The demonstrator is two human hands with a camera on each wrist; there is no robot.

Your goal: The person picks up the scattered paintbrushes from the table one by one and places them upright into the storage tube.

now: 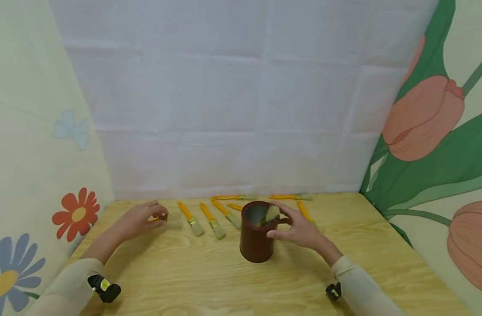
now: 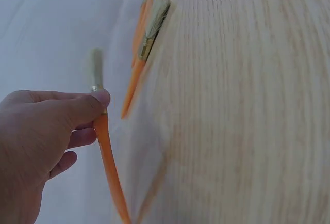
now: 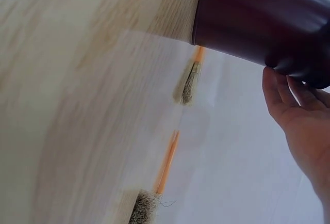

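My left hand [image 1: 140, 220] pinches a paintbrush [image 2: 110, 157] between thumb and fingers near its metal band. The brush has an orange handle and pale bristles, and in the left wrist view it is lifted at an angle beside the wooden surface. A dark red cup [image 1: 257, 241] with a side handle stands upright on the table. My right hand [image 1: 300, 228] grips this cup by the upper right side, thumb in front and fingers near the rim. Another paintbrush [image 1: 271, 213] leans inside it, bristles up at the rim; its lower part is hidden by the cup wall.
Several more orange-handled paintbrushes lie on the wooden table [image 1: 178, 272], among them one brush [image 1: 191, 218] left of the cup and another brush [image 1: 290, 197] at the back right. A white cloth backdrop [image 1: 225, 109] rises behind; flower-printed cloths [image 1: 430, 123] flank both sides.
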